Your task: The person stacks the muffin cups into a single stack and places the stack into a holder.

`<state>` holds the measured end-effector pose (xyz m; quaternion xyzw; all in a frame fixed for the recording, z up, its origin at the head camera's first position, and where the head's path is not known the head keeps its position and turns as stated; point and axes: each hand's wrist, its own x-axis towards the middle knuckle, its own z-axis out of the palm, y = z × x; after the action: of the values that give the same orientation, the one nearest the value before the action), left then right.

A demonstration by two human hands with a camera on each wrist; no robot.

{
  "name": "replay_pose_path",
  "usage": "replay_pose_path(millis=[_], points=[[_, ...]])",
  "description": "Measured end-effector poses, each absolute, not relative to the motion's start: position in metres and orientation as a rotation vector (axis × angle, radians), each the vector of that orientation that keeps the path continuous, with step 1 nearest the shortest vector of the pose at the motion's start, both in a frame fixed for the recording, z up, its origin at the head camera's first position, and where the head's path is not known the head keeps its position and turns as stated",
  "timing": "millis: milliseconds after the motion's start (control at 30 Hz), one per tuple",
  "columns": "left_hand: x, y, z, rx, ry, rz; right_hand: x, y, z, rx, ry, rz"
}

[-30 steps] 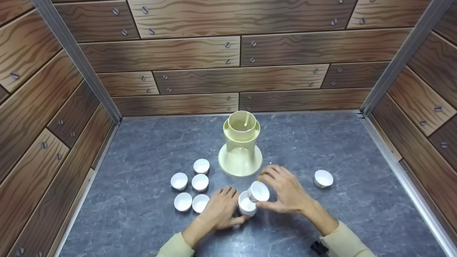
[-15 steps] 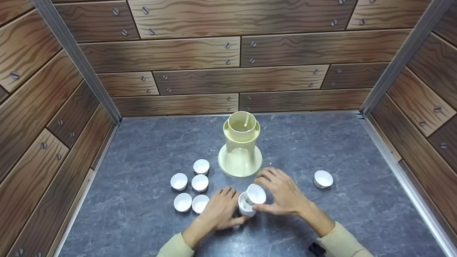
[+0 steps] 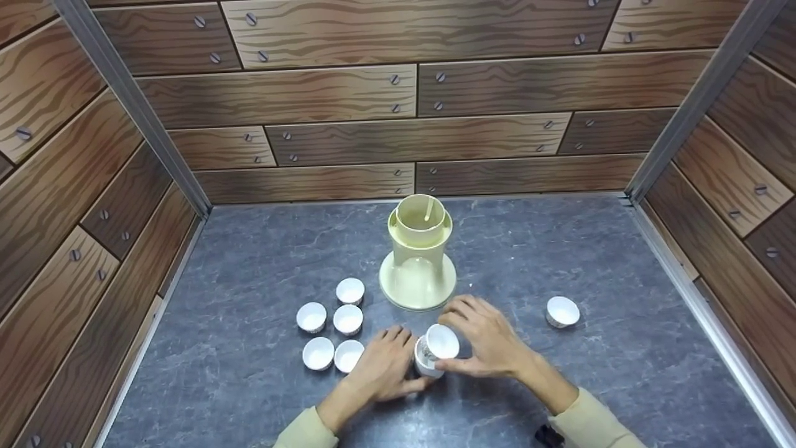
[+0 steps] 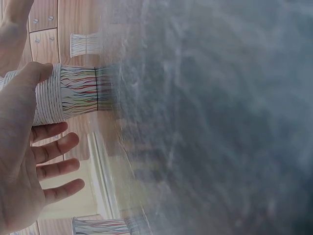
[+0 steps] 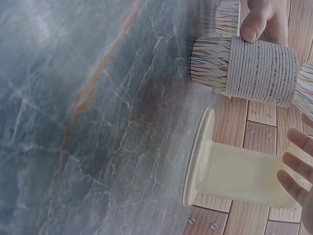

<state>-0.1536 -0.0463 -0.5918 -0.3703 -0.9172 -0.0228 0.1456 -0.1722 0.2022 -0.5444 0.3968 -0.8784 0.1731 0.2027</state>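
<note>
A stack of white paper cups (image 5: pixel 261 71) stands upright on the table, its lowest cup printed with thin coloured lines. My left hand (image 3: pixel 387 364) holds the stack from the left, thumb on the near side. In the left wrist view, that hand's fingers (image 4: pixel 61 147) spread past the stack. My right hand (image 3: pixel 488 339) pinches a single paper cup (image 3: pixel 443 341) between thumb and fingers. This cup is tilted and overlaps the stack's mouth in the head view; in the right wrist view its patterned side (image 5: pixel 306 81) appears just above the top rim.
Several paper cups (image 3: pixel 318 353) stand apart at the left of the hands. One more cup (image 3: pixel 563 312) stands to the right. Behind the hands is a cream cylindrical holder (image 3: pixel 418 267) on a round base. Wood-patterned walls (image 3: pixel 348 140) enclose the grey marbled table (image 3: pixel 261 242).
My right hand has moved a little left with the pinched cup, which now lies more over the stack. The left hand keeps its place on the stack.
</note>
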Motion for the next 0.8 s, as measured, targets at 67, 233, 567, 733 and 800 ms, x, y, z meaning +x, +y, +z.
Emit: replay_pose_path(millis=[67,233,567,733,800], points=[[-0.1536,-0.0463,-0.5919,-1.065,-2.647,-0.058,-0.1720,0.2022,-0.5454,1.105,-2.451,0.482],[-0.1537,-0.0469,-0.5910,-1.067,-2.684,-0.065,-0.1717,0.2011,-0.5470,1.103,-2.440,0.473],[-0.1530,-0.0472,-0.5908,-1.068,-2.681,-0.076,-0.1714,0.1989,-0.5515,1.108,-2.459,0.441],[-0.1530,-0.0468,-0.5908,-1.062,-2.676,-0.063,-0.1720,0.1981,-0.5533,1.106,-2.453,0.427],[-0.1530,-0.0467,-0.5905,-1.060,-2.680,-0.060,-0.1721,0.1975,-0.5536,1.107,-2.445,0.422]])
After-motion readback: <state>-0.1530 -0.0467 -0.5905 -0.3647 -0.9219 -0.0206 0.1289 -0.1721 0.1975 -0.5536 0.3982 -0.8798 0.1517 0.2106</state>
